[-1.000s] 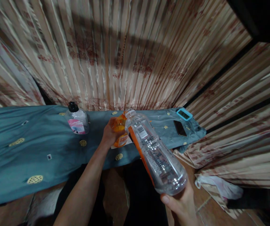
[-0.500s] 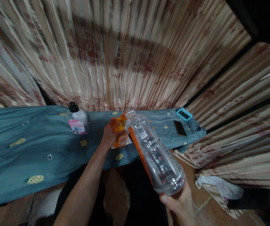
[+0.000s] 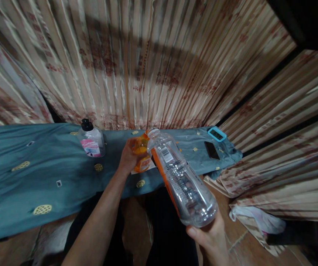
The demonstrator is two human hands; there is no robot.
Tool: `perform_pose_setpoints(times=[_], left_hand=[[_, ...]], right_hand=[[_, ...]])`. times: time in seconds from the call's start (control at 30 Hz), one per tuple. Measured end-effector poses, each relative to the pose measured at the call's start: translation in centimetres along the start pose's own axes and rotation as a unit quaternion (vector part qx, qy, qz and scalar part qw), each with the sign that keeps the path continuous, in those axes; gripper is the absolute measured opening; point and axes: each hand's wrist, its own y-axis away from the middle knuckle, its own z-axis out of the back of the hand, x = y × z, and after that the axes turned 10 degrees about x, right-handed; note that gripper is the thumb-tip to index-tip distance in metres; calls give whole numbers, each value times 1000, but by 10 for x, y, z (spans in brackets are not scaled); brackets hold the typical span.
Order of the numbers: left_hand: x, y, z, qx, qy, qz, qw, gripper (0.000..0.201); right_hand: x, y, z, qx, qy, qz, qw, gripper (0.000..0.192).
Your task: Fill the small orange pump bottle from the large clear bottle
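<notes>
Left hand (image 3: 128, 154): fingers wrapped round orange bottle (image 3: 142, 165) at worktop (image 3: 72, 188). Right hand (image 3: 213, 236): fingers clamped on base of tilted clear plastic bottle (image 3: 188, 188), mouth at orange bottle's neck. Apparently decanting; next move calls for steady mouth alignment.

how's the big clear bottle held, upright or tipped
Tipped: the clear bottle slants, base in the right hand, mouth near the orange bottle.

Pleated floral curtain (image 3: 114, 92) at back — blue-grn cloth (image 3: 3, 184) w/ pineapple prints (image 3: 42, 210) below — brn tile flr (image 3: 239, 244), dim lt.
</notes>
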Motion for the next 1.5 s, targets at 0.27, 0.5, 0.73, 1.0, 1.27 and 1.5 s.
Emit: perform_pose_setpoints(times=[0.27, 0.5, 0.73, 1.0, 1.27, 1.5], left_hand=[[-7, 1, 0, 20, 15, 11, 1000, 63], [-8, 1, 2, 24, 12, 8, 1000, 61], [-8, 1, 4, 26, 6, 15, 1000, 61], [-6, 1, 4, 27, 20, 11, 999, 64], [-4, 1, 4, 22, 8, 8, 1000, 63], [-6, 0, 3, 14, 5, 7, 1000, 63]], right_hand=[[0, -1, 0, 12, 12, 16, 1000, 99], [-3, 0, 5, 16, 35, 35, 999, 97], [4, 1, -6, -14, 33, 29, 999, 100], [17, 3, -19, -55, 56, 17, 997, 100], [16, 1, -14, -36, 63, 27, 997, 99], [15, 1, -16, -52, 48, 18, 997, 98]])
